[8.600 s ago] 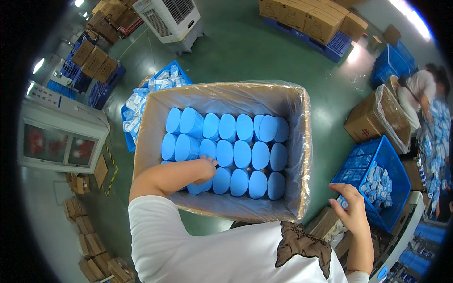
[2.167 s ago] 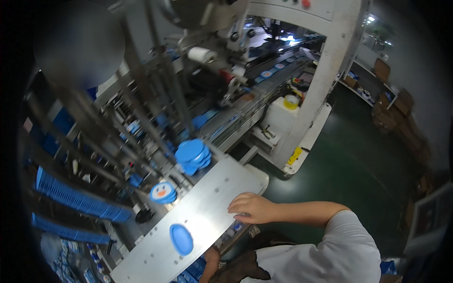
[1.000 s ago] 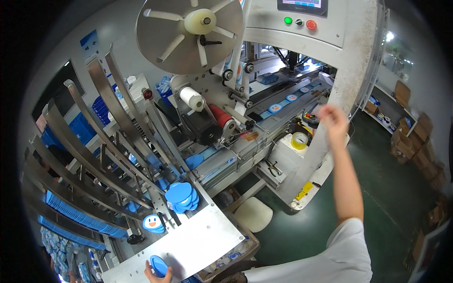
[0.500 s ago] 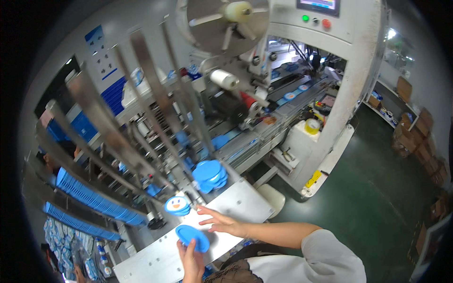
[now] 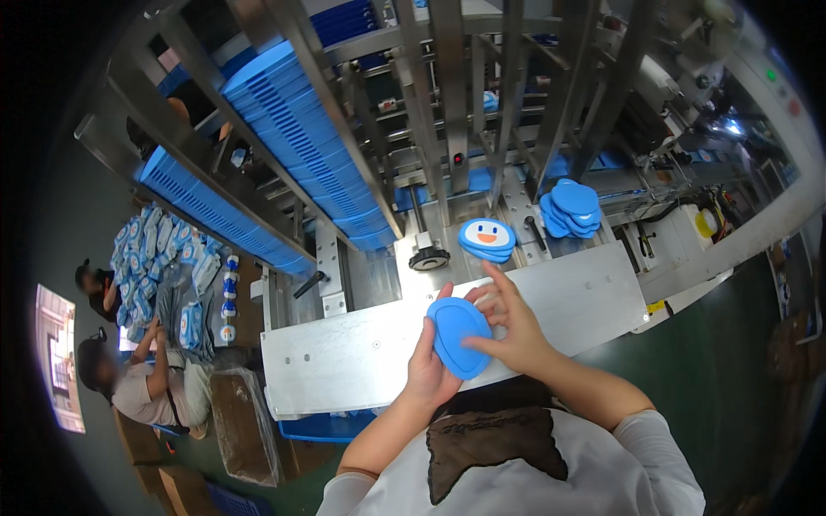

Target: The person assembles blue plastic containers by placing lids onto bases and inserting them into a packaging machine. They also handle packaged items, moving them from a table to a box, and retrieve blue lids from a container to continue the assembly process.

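Observation:
My left hand (image 5: 433, 377) grips a blue oval plastic lid (image 5: 460, 331), its plain ridged side facing up. On the lid's right, my right hand (image 5: 514, 325) has its fingers apart, and its blurred thumb overlaps the lid's surface; whether it touches is unclear. Just beyond the hands lies a small stack of lids with a printed smiling face (image 5: 487, 239) on the top one. To its right sits a looser pile of blue lids (image 5: 571, 209), most showing plain sides.
A bare metal shelf (image 5: 344, 348) runs below my hands along the machine. Upright metal rails (image 5: 327, 112) rise at the far left around tall stacks of blue lids (image 5: 314, 146). A black knob (image 5: 428, 259) stands beyond the shelf. Two people work at left beside piled blue-white packs (image 5: 151, 258).
My view has swung left and down, so the lid stacks and shelf now sit centrally. My right hand has come over to the lid, which stays in my left hand.

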`<action>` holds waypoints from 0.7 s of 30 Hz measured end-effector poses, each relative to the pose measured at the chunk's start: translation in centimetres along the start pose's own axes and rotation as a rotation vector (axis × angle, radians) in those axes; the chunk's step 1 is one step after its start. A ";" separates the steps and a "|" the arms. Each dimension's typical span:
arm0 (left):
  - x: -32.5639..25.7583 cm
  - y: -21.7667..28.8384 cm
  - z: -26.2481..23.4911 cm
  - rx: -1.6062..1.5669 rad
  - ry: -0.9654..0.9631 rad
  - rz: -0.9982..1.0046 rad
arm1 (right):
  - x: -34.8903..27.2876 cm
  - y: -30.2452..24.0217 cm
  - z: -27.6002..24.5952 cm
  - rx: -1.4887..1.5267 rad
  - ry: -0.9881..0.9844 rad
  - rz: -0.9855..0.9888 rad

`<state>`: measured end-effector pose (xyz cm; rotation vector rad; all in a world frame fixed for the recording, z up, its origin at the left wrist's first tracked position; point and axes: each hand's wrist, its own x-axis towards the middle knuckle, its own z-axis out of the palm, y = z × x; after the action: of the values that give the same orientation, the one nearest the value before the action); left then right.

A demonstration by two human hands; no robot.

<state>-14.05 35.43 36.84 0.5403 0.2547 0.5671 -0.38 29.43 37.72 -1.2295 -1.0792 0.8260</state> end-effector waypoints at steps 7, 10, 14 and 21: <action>-1.6 0.6 0.3 -0.074 -0.055 -0.030 | 1.4 -4.2 -1.8 -0.462 -0.100 -0.150; -2.2 0.4 1.0 -0.051 -0.031 -0.034 | 1.4 -4.7 -1.5 -0.635 -0.108 -0.425; -2.5 0.0 2.2 0.029 0.028 0.010 | 0.9 -4.8 -1.4 -0.789 -0.148 -0.576; -2.5 -0.3 2.8 0.074 0.088 -0.069 | 0.1 -4.9 -3.5 -0.762 -0.145 -0.533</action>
<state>-14.93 32.65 39.17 0.5764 0.3777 0.5162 2.65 27.60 42.55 -1.3948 -1.8331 0.0704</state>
